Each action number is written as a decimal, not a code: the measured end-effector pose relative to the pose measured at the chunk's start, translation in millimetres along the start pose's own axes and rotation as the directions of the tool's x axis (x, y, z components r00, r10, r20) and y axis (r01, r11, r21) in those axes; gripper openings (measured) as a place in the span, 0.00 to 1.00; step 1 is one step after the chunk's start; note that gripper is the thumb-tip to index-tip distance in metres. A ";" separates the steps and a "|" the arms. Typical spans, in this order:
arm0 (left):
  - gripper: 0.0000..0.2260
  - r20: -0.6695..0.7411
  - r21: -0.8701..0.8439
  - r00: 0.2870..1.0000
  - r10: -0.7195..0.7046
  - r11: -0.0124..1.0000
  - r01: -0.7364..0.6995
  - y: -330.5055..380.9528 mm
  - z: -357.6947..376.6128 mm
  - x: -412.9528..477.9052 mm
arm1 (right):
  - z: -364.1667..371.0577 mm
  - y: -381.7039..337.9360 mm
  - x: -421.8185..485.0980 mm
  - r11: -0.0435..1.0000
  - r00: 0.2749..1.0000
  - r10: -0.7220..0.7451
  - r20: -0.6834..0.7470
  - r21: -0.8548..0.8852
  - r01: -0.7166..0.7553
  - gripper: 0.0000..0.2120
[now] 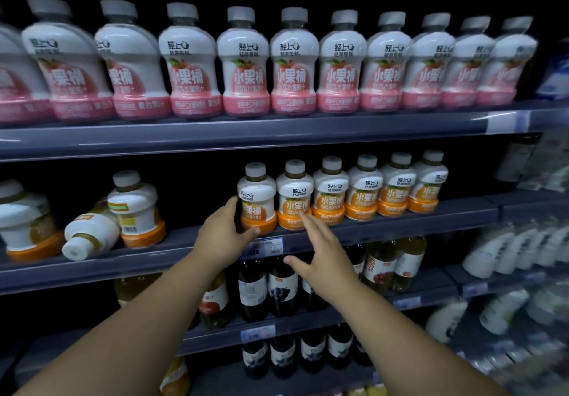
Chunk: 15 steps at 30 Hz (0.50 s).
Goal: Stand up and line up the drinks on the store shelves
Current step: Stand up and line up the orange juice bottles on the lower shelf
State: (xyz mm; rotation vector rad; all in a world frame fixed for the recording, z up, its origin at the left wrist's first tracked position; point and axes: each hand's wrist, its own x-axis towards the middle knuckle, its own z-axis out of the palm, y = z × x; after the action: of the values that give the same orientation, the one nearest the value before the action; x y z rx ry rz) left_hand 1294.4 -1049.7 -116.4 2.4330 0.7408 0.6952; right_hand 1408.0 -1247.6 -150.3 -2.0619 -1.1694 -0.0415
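- Far left of the middle shelf (pixel 92 268): a tilted bottle (pixel 26 220), then a toppled bottle (pixel 89 232) with its cap poking over the front edge, right against a back-turned bottle (pixel 137 208).
- Next, an open stretch of shelf, decent sliding room.
- Left hand (pixel 223 232): fingers wrapped round the end bottle (pixel 257 200), at the shelf lip.
- Right hand (pixel 323 251): fingers released and spread, in front of the neat row (pixel 366 192).

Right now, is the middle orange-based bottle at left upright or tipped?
Tipped: the bottle lies on its side, cap facing outward.
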 end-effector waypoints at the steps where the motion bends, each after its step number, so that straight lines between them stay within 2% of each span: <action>1: 0.36 -0.016 -0.003 1.000 -0.001 1.000 0.001 -2.4 -3.6 -5.1 | 0.4 -5.6 1.9 1.000 1.000 -0.023 0.003 0.003 0.023 0.42; 3: 0.37 -0.041 0.002 0.999 -0.025 1.000 0.025 -7.6 -13.0 -15.8 | 4.4 -19.5 7.2 0.998 0.998 -0.064 0.014 0.014 0.064 0.40; 11: 0.31 -0.174 0.013 0.982 -0.072 0.997 0.075 -66.0 -80.5 -59.8 | 57.6 -92.5 39.3 0.975 0.970 -0.196 0.145 0.132 0.178 0.37; 13: 0.28 -0.225 0.071 0.973 -0.050 0.995 0.067 -83.3 -100.6 -70.4 | 77.0 -115.4 49.7 0.973 0.965 -0.211 0.156 0.127 0.192 0.37; 15: 0.27 -0.283 0.213 0.959 0.020 0.976 0.043 -97.4 -119.2 -76.8 | 96.2 -137.3 58.6 0.968 0.963 -0.218 0.158 0.161 0.193 0.38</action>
State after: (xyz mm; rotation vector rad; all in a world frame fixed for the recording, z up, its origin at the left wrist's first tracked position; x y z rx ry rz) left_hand 1133.4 -989.3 -109.2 2.5503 0.9883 1.0222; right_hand 1308.8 -1104.3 -116.4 -1.8393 -1.4484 0.1230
